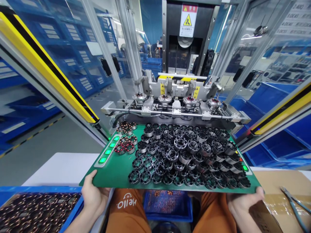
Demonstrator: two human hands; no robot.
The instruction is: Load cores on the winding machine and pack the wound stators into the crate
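My left hand [93, 194] grips the front left corner of a green worktop [107, 176], thumb on the edge and fingers underneath. At the opposite front corner, my right hand [244, 204] holds the edge in the same way, its fingers largely hidden. Many black ring-shaped motor stator cores [172, 154] stand on the worktop in rows, stacked higher toward the right. To their left lies a small group of copper-wound stators [126, 144], a few with red wire. Lit green buttons [109, 152] line the left side; another green button [245, 168] shows on the right.
Behind the worktop is a winding machine [176, 108] with several stators in its holders. Yellow-and-black bars [48, 68] flank it. A blue bin [81, 207] of wound stators stands at left, another blue bin [167, 216] below. Pliers [293, 204] lie on cardboard [279, 184] at right.
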